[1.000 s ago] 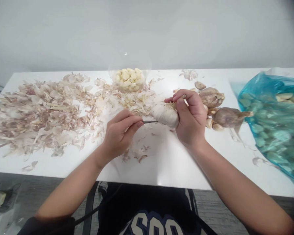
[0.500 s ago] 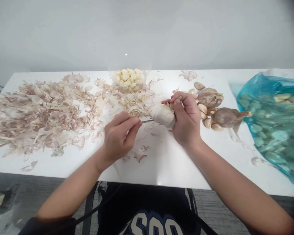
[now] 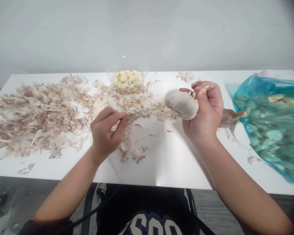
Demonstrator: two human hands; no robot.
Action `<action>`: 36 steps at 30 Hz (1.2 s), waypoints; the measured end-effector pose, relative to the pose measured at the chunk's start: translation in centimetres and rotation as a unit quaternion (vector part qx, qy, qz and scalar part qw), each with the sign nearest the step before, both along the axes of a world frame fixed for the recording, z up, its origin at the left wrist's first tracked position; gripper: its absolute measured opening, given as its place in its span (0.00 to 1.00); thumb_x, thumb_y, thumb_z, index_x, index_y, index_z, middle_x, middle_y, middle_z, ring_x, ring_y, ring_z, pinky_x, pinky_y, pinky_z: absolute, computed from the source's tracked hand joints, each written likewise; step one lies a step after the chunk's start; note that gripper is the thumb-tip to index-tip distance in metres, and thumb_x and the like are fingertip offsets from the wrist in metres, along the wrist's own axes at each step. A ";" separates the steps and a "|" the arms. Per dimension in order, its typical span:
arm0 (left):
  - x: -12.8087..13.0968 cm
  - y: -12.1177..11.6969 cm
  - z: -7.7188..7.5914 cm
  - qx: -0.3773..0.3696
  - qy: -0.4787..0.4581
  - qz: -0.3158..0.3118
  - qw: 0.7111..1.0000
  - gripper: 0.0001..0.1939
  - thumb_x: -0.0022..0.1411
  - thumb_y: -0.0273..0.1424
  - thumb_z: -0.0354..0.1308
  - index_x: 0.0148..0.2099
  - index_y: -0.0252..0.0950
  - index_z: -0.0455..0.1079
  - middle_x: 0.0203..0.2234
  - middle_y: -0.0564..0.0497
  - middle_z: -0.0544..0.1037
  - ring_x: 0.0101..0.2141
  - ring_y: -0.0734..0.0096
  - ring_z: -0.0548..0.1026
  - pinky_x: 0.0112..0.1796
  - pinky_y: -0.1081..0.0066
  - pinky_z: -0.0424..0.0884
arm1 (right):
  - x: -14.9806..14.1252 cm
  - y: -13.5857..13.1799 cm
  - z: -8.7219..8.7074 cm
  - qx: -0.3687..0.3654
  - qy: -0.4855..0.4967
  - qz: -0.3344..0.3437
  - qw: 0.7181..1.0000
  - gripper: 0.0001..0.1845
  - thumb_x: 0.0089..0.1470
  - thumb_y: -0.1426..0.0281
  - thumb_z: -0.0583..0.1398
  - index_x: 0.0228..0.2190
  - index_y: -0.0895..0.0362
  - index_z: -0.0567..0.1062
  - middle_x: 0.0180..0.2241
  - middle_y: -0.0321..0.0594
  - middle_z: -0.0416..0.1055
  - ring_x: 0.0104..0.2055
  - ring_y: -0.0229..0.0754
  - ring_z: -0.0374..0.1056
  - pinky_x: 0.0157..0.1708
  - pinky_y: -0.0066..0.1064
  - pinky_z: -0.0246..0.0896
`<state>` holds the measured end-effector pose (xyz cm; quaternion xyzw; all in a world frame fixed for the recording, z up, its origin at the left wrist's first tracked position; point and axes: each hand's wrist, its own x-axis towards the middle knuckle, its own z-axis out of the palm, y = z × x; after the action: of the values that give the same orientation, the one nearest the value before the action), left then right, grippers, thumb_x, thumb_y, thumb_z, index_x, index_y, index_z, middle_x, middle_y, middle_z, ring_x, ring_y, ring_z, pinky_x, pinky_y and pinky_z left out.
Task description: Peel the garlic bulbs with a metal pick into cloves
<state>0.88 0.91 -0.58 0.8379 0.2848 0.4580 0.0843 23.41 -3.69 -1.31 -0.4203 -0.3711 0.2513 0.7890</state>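
My left hand (image 3: 109, 132) is closed in a pinch on thin metal tweezers (image 3: 135, 113), whose tips point right over scattered skins. To the right, my right hand (image 3: 205, 114) grips a whitish garlic bulb (image 3: 182, 103) by its stem end, holding it above the table. The bulb and the tweezers are apart. Partly hidden behind my right hand lies another, browner garlic bulb (image 3: 229, 118). Peeled garlic cloves (image 3: 127, 80) fill the bottom of a clear bowl (image 3: 143, 76) at the back.
A wide heap of garlic skins (image 3: 39, 114) covers the left side of the white table (image 3: 171, 160). Loose skins (image 3: 137, 155) lie in the middle. At the right rests a blue plastic bag (image 3: 267, 130) with many cloves inside. A wall stands behind the table.
The right hand has moved right and slightly up with the garlic bulb. My left hand has drawn left, and the tweezers have come away from the bulb.
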 end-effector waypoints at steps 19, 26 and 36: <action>0.3 -0.7 0.6 -0.021 0.024 -0.100 0.994 0.09 0.65 0.23 0.58 0.45 0.40 0.73 0.31 0.53 0.67 0.33 0.76 0.68 0.31 0.74 0.67 | -1.0 -1.0 -0.8 -0.052 -0.091 0.172 0.980 0.11 0.57 0.61 0.61 0.28 0.55 0.72 0.39 0.35 0.62 0.35 0.35 0.72 0.43 0.38 0.73; 0.3 -0.8 0.5 -0.048 0.032 -0.119 0.991 0.07 0.65 0.22 0.58 0.44 0.38 0.72 0.33 0.52 0.67 0.34 0.77 0.69 0.33 0.74 0.68 | -0.6 -1.5 -0.5 -0.060 -0.154 0.209 0.964 0.09 0.58 0.61 0.61 0.30 0.53 0.75 0.38 0.37 0.64 0.36 0.38 0.71 0.42 0.42 0.72; 0.3 -0.9 0.5 -0.077 0.055 -0.154 0.984 0.06 0.66 0.23 0.56 0.43 0.38 0.72 0.33 0.52 0.67 0.32 0.78 0.68 0.32 0.75 0.69 | -0.7 -2.0 -0.2 -0.063 -0.185 0.221 0.955 0.10 0.55 0.60 0.62 0.29 0.53 0.77 0.37 0.39 0.67 0.35 0.39 0.70 0.39 0.43 0.74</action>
<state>1.17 0.04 -0.04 0.8866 0.1913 0.3693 0.2022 22.73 -5.73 -1.51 -0.4158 -0.5773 0.3606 0.6031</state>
